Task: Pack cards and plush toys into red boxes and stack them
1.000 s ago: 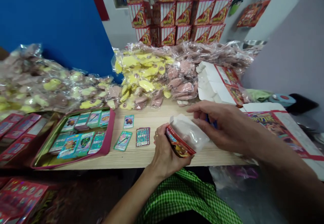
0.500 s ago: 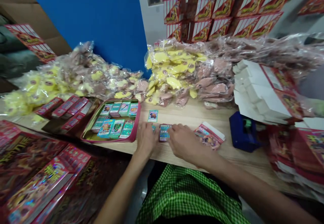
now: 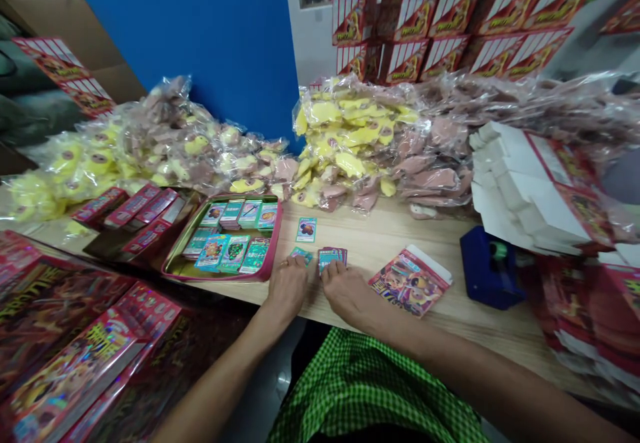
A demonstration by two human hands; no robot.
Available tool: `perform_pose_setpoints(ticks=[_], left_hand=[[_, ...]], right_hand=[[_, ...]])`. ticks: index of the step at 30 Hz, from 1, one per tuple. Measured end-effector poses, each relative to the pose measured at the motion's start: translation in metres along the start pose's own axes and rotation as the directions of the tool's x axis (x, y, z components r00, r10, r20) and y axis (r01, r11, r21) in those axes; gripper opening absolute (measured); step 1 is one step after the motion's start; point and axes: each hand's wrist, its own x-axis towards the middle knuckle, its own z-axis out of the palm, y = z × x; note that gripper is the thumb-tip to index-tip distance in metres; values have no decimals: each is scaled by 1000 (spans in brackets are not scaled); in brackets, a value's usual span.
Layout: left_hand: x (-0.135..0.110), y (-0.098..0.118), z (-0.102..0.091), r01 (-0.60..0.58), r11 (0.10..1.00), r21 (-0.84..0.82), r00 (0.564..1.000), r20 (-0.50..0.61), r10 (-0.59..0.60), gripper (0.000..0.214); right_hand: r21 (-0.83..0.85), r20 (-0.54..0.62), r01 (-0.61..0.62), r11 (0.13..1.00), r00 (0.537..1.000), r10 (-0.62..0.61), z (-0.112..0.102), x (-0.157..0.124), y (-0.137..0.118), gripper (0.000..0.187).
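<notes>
Lying in the pink-rimmed tin tray (image 3: 273, 239): neat rows of card packs (image 3: 233, 254), the tray looking well filled. Outside the tray, on the wooden table (image 3: 385, 243): a small stack of trading cards (image 3: 333, 259), a single teal card (image 3: 302, 255) and another lone card (image 3: 306, 229), so a few cards left loose.

Left hand (image 3: 287, 289) at the near table edge, fingers close together and reaching forward, tips at or just touching the teal card. Right hand (image 3: 347, 294) just beside it, fingers pressed together and curved over the near edge of the stack, apparently touching it. Pinching hard to confirm at this size; possibly only a light touch from both hands.

Stack flat on the table, between the tray and the printed card sleeve (image 3: 410, 283), just ahead of the right fingertips. Long axis probably across the table, slightly skewed, though the squeezed wide-angle view makes that uncertain.

To the right, a blue tape dispenser (image 3: 490, 268) and folded white-and-red cartons (image 3: 530, 189). Behind, heaped bagged yellow and pink plush pieces (image 3: 350, 149). Against the body, green gingham cloth (image 3: 360, 389).
</notes>
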Motion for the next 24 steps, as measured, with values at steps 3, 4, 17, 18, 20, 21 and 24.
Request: perform_pose_setpoints(ticks=[3, 4, 17, 18, 20, 21, 24], left_hand=[[-1, -2, -3, 23, 999, -32, 1000, 17, -22, 38], [-1, -5, -4, 29, 998, -49, 999, 22, -28, 37], [6, -38, -4, -70, 971, -228, 998, -5, 70, 22], [5, -36, -4, -61, 977, -205, 998, -13, 60, 28], [4, -30, -4, -51, 987, -156, 999, -17, 49, 37], [3, -28, -4, -50, 990, -130, 999, -16, 48, 36], [1, -19, -4, -63, 996, -55, 998, -9, 63, 24]], right_hand=[[-3, -6, 1, 1000, 1000, -1, 4, -5, -8, 39], [9, -10, 5, 1000, 1000, -5, 3, -6, -7, 38], [183, 65, 117, 976, 989, -131, -31, 15, 44, 20], [186, 67, 109, 976, 990, -123, -32, 15, 44, 21], [181, 58, 74, 981, 995, -86, -31, 13, 43, 21], [174, 44, 48, 984, 997, -57, -30, 12, 41, 21], [133, -39, -51, 990, 998, 57, -28, 6, 32, 25]])
